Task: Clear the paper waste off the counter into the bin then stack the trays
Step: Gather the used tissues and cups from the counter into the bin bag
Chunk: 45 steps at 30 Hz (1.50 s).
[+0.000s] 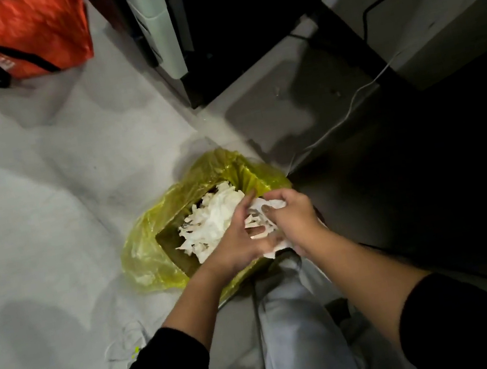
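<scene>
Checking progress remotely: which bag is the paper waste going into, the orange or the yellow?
The yellow bag lining the bin under both hands; the orange bag sits apart, far left.

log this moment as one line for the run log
step: binning paper | left hand: open, pushing paper | right hand: gripping paper wad | bin: yellow liner, part full
</scene>
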{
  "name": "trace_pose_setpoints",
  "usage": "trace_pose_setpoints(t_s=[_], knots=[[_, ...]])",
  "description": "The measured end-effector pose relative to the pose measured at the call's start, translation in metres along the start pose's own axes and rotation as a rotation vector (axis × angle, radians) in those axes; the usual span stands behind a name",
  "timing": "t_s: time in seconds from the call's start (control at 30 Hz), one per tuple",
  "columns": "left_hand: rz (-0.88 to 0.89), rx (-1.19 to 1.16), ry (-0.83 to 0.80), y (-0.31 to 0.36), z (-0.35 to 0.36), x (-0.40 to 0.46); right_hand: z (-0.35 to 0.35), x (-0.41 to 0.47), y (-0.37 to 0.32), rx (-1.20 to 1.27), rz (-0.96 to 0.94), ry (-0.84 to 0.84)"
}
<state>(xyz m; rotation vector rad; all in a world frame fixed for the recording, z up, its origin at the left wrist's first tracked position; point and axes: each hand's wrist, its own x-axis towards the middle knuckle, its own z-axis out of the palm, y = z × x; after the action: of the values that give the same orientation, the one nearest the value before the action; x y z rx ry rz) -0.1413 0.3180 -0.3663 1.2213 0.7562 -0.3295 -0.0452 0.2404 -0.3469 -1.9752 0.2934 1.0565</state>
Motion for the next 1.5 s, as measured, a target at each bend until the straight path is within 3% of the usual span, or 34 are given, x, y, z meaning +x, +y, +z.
trace_pose_setpoints(t_s=[0.07,0.17,0.43,0.57,0.7,0.83,1.13,1.23,1.5], knots=[[0.083,0.143,0.04,-0.002,0.001,0.004,0.007,0.003,0.0,0.129,0.123,0.011],[0.07,0.193,0.152,-0.011,-0.011,0.008,0.014,0.012,0.005,0.234,0.193,0.021],[0.061,0.479,0.479,-0.057,-0.055,0.022,0.006,0.03,0.02,0.111,0.174,0.07],[0.0,0.547,0.431,-0.076,-0.066,0.03,0.008,0.035,0.026,0.018,0.158,0.095],[-0.085,0.64,0.336,-0.085,-0.072,0.029,0.017,0.032,0.025,0.029,0.224,-0.033],[-0.126,0.68,0.344,-0.082,-0.075,0.017,0.013,0.022,0.02,-0.006,0.261,-0.081],[0.018,0.483,0.475,-0.001,-0.064,-0.029,-0.013,-0.034,-0.03,-0.399,-0.078,-0.172],[0.14,0.415,0.519,0.057,-0.053,-0.053,-0.03,-0.069,-0.073,-0.499,-0.269,-0.202],[0.655,0.547,0.571,0.214,0.003,-0.121,-0.1,-0.186,-0.187,-0.486,-0.799,-0.144]])
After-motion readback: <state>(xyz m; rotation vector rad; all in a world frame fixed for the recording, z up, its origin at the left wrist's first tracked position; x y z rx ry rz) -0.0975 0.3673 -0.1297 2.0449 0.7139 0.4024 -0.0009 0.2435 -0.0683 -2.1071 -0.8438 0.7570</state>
